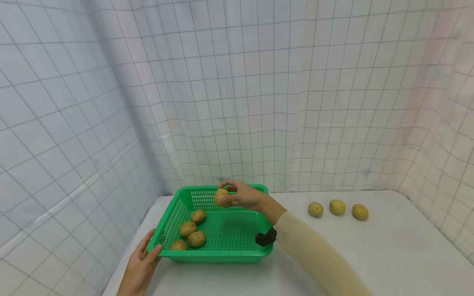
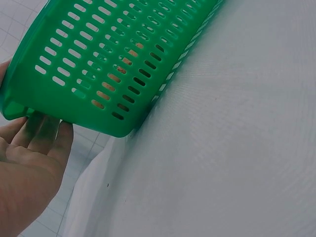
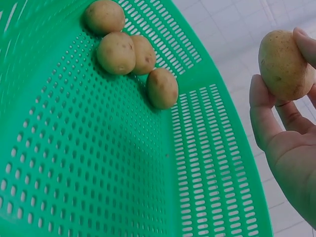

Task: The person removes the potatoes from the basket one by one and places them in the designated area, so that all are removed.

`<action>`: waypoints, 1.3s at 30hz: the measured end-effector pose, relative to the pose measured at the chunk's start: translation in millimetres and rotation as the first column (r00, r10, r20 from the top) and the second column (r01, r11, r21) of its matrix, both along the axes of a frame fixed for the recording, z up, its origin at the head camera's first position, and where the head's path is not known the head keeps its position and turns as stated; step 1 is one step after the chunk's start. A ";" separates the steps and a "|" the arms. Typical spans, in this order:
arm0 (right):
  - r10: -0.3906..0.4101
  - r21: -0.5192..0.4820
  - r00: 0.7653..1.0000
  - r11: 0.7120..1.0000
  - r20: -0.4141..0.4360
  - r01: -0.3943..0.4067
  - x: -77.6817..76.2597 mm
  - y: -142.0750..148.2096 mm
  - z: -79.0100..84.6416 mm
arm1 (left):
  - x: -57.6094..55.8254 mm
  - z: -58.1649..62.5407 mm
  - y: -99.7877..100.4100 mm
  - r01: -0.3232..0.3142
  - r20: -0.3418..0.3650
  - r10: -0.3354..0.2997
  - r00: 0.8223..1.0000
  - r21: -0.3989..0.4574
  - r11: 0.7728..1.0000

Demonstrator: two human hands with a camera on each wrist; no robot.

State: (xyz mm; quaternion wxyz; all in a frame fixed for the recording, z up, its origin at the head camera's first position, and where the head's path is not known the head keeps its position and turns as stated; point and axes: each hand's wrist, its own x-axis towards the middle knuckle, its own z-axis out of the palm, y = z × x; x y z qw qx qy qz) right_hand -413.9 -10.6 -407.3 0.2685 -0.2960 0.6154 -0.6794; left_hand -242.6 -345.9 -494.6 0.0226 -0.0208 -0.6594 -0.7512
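Observation:
A green plastic basket [image 1: 218, 253] with slotted walls stands on the white table. Several potatoes [image 1: 196, 239] lie in its left part, bunched together in the right wrist view. My left hand [image 1: 140, 263] grips the basket's front left corner, thumb over the rim and fingers under it; the left wrist view shows those fingers [image 2: 60, 143] beneath the rim. Over the back of the basket, my right hand [image 1: 242, 195] holds one potato [image 1: 221, 197] between thumb and fingers. In the right wrist view this potato [image 3: 282, 65] appears above the rim.
Three more potatoes, a left one [image 1: 315, 209], a middle one [image 1: 337, 207] and a right one [image 1: 360, 211], sit in a row on the table [image 1: 389, 246] right of the basket. White grid-patterned curtains [image 1: 274, 102] hang behind and at both sides.

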 end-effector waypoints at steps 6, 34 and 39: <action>-0.013 0.025 1.000 1.000 -0.019 0.014 -2.0 12.8 -1.9 | -0.2 -1.6 -0.2 0.012 -0.021 -0.012 1.000 -0.008 1.000; -0.101 0.166 0.984 0.978 -0.147 0.125 -3.0 83.6 6.9 | -2.6 -3.7 -0.8 0.009 -0.073 -0.012 0.997 -0.039 0.999; -0.093 0.184 0.981 0.975 -0.171 0.125 -3.1 95.3 6.5 | -2.4 -6.0 -1.1 -0.001 -0.071 -0.001 0.997 -0.031 1.000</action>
